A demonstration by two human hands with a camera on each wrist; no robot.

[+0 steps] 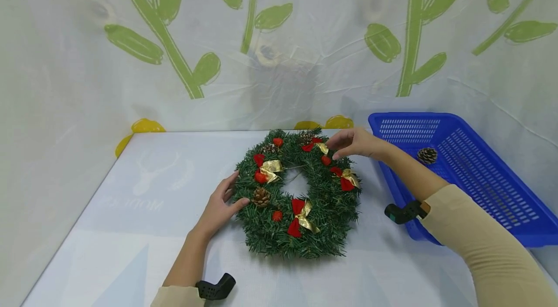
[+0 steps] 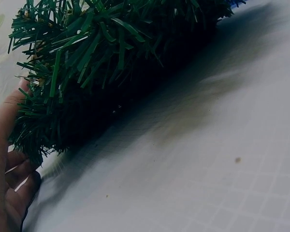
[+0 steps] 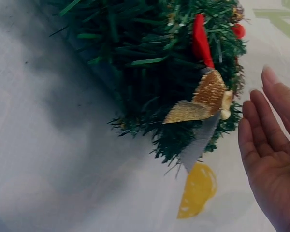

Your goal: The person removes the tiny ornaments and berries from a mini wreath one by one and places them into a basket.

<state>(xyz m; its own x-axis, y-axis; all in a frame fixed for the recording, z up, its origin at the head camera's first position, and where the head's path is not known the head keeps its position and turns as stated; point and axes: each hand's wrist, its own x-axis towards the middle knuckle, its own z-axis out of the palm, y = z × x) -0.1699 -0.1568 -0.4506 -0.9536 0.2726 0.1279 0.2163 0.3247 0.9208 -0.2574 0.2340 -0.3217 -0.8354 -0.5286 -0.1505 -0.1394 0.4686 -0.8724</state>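
A round green Christmas wreath (image 1: 333, 210) lies on the white table, trimmed with red-and-gold bows (image 1: 301, 217), red berries and pine cones (image 1: 261, 197). At its left edge my left hand (image 1: 221, 207) holds the rim, thumb over the top near a pine cone. In the left wrist view, the fingers (image 2: 21, 176) curl at the wreath's underside. My right hand (image 1: 359, 143) hovers by the upper right rim, beside a bow and a red berry. The right wrist view shows its fingers (image 3: 268, 121) loosely extended, apart from the greenery and a gold bow (image 3: 210, 99).
To the right stands a blue plastic basket (image 1: 488, 152) with perforated walls, and a loose pine cone (image 1: 427, 155) lies inside it. A white curtain (image 1: 301, 74) printed with green stems and yellow flowers hangs behind the table.
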